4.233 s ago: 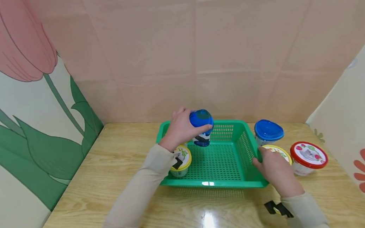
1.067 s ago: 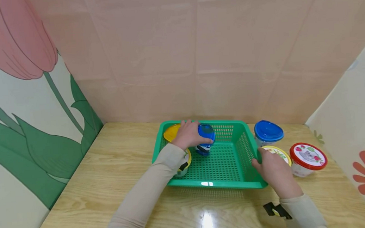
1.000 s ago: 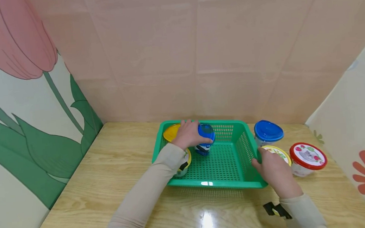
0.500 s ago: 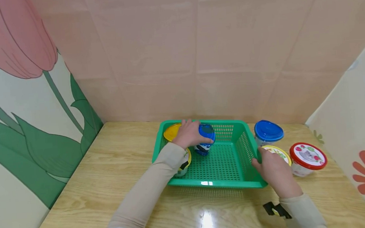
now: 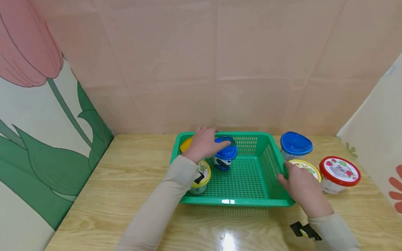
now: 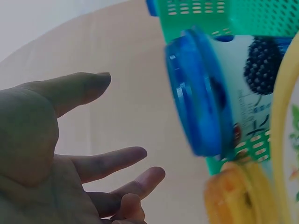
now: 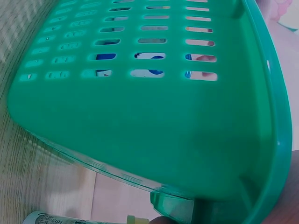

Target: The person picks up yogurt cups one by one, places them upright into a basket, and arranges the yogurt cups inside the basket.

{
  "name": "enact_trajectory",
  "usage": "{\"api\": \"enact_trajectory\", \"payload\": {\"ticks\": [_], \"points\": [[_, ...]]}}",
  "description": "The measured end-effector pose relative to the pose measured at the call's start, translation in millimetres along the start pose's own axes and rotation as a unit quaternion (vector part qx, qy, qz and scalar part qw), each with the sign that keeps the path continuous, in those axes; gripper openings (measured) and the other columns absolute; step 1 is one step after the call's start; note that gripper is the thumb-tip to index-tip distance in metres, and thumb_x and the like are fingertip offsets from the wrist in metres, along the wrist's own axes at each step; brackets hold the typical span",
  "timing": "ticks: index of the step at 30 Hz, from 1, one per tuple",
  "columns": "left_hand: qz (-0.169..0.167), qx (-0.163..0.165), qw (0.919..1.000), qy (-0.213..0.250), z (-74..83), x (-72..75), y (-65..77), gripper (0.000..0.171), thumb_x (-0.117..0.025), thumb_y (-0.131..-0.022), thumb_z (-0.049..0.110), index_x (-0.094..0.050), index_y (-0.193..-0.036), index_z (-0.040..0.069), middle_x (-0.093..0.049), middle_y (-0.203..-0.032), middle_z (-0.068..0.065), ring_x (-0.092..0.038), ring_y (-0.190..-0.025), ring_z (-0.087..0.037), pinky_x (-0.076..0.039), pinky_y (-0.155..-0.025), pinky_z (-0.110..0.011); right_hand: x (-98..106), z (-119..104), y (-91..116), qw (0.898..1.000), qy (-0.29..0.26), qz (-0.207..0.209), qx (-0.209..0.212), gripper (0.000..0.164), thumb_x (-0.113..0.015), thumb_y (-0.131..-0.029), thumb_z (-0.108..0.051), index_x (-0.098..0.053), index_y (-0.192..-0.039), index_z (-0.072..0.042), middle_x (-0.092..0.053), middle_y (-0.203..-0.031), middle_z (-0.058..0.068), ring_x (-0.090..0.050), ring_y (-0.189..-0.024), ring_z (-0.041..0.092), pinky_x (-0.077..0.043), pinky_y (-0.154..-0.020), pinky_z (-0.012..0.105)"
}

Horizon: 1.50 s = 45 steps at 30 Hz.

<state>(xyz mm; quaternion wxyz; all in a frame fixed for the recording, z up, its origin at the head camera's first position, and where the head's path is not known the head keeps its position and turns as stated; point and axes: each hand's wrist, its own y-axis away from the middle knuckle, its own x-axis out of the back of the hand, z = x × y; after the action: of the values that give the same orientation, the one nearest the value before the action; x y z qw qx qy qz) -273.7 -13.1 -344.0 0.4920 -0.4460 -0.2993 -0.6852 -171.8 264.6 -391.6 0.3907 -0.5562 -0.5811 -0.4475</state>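
A green plastic basket [image 5: 234,203] sits on the wooden table with tubs at its left end. One, a tub with a blue lid [image 5: 227,154] and a blackberry picture, stands upright inside. My left hand [image 5: 202,143] hovers over it, and in the left wrist view the thumb and fingers are spread apart from the blue lid [image 6: 196,93]. Behind that hand shows an orange-yellow lid [image 5: 185,144]; below it is a tub with a pale yellow rim [image 5: 205,183]. My right hand [image 5: 303,190] grips the basket's right rim [image 7: 275,93].
Outside the basket on the right stand three tubs: one with a blue lid [image 5: 296,144], one yellow-rimmed [image 5: 307,165] and partly behind my right hand, and one red-rimmed [image 5: 340,171]. A paper-covered wall [image 5: 214,62] rises behind the table [image 5: 133,165].
My left hand earlier lowered the blue-lidded tub into the basket; just now its fingers let go and it has lifted slightly up and left. The right hand has stayed on the rim.
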Motion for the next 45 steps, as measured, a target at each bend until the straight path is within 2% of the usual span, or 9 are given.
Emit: {"api": "enact_trajectory", "payload": {"ticks": [3, 7, 11, 14, 19, 24, 27, 33, 45], "points": [[0.008, -0.007, 0.9999, 0.009, -2.2, 7.5, 4.4, 0.065, -0.058, -0.097, 0.055, -0.054, -0.142, 0.009, -0.055, -0.143, -0.009, -0.043, -0.135, -0.027, -0.027, -0.118, -0.044, 0, 0, 0, 1.000, -0.001, -0.004, -0.002, 0.066, -0.063, -0.098, -0.028, -0.040, -0.141, 0.016, -0.055, -0.125, 0.040, -0.063, -0.098, 0.048, -0.056, -0.074, 0.059], [0.030, -0.014, 0.9993, 0.015, -6.3, 16.3, 12.5, 0.058, -0.050, -0.102, 0.052, -0.058, -0.138, 0.008, -0.058, -0.140, -0.009, -0.045, -0.134, -0.028, -0.029, -0.117, -0.044, 0, 0, -1, 1.000, -0.001, -0.005, -0.004, 0.066, -0.063, -0.098, -0.028, -0.040, -0.142, 0.016, -0.054, -0.126, 0.040, -0.063, -0.098, 0.048, -0.056, -0.074, 0.059], [0.062, -0.014, 0.9978, 0.018, -12.9, 23.2, 21.3, 0.052, -0.043, -0.106, 0.046, -0.061, -0.134, 0.007, -0.062, -0.136, -0.010, -0.053, -0.128, -0.029, -0.041, -0.107, -0.044, 1, 1, -1, 1.000, -0.001, -0.007, -0.006, 0.066, -0.063, -0.098, -0.028, -0.039, -0.142, 0.016, -0.054, -0.126, 0.040, -0.062, -0.098, 0.048, -0.056, -0.074, 0.059], [0.080, -0.009, 0.9964, 0.028, -20.1, 26.8, 27.3, 0.049, -0.041, -0.107, 0.042, -0.062, -0.133, 0.006, -0.063, -0.134, -0.010, -0.055, -0.127, -0.030, -0.044, -0.106, -0.045, 1, 0, -1, 1.000, -0.003, -0.010, -0.008, 0.066, -0.063, -0.098, -0.028, -0.039, -0.142, 0.016, -0.054, -0.127, 0.040, -0.062, -0.100, 0.049, -0.056, -0.075, 0.060], [0.097, 0.006, 0.9941, 0.049, -35.8, 34.3, 40.9, 0.046, -0.041, -0.108, 0.037, -0.060, -0.133, 0.004, -0.062, -0.134, -0.012, -0.054, -0.126, -0.033, -0.046, -0.104, -0.047, -1, -1, 0, 1.000, -0.006, -0.011, -0.005, 0.066, -0.063, -0.098, -0.027, -0.039, -0.142, 0.016, -0.053, -0.127, 0.041, -0.062, -0.100, 0.049, -0.057, -0.074, 0.058], [0.111, 0.024, 0.9924, 0.047, -55.6, 40.2, 52.5, 0.044, -0.042, -0.107, 0.034, -0.060, -0.131, 0.002, -0.063, -0.131, -0.015, -0.060, -0.117, -0.032, -0.051, -0.095, -0.048, -1, -1, 0, 1.000, -0.005, -0.003, 0.002, 0.066, -0.063, -0.097, -0.027, -0.039, -0.141, 0.017, -0.055, -0.125, 0.040, -0.063, -0.096, 0.046, -0.057, -0.073, 0.057], [0.116, 0.036, 0.9919, 0.039, -68.0, 39.4, 56.7, 0.046, -0.043, -0.107, 0.033, -0.056, -0.136, 0.000, -0.060, -0.135, -0.018, -0.059, -0.120, -0.035, -0.050, -0.097, -0.050, 0, 0, -1, 1.000, -0.001, -0.001, 0.003, 0.066, -0.063, -0.097, -0.027, -0.040, -0.141, 0.017, -0.055, -0.124, 0.040, -0.063, -0.094, 0.045, -0.057, -0.074, 0.058], [0.098, 0.070, 0.9921, 0.036, -90.6, 27.9, 64.6, 0.053, -0.041, -0.107, 0.031, -0.042, -0.147, -0.004, -0.051, -0.145, -0.024, -0.052, -0.129, -0.041, -0.043, -0.105, -0.054, -1, 1, 0, 1.000, -0.001, -0.013, -0.006, 0.067, -0.063, -0.098, -0.029, -0.039, -0.142, 0.016, -0.053, -0.127, 0.041, -0.060, -0.103, 0.051, -0.055, -0.076, 0.062], [0.028, 0.092, 0.9947, 0.038, -113.4, 9.7, 71.3, 0.053, -0.038, -0.108, 0.031, -0.042, -0.146, -0.006, -0.056, -0.138, -0.026, -0.058, -0.122, -0.040, -0.047, -0.100, -0.055, -2, 1, 1, 1.000, 0.002, 0.005, -0.001, 0.065, -0.063, -0.097, -0.027, -0.041, -0.140, 0.016, -0.056, -0.124, 0.040, -0.063, -0.096, 0.047, -0.056, -0.075, 0.060]]}}
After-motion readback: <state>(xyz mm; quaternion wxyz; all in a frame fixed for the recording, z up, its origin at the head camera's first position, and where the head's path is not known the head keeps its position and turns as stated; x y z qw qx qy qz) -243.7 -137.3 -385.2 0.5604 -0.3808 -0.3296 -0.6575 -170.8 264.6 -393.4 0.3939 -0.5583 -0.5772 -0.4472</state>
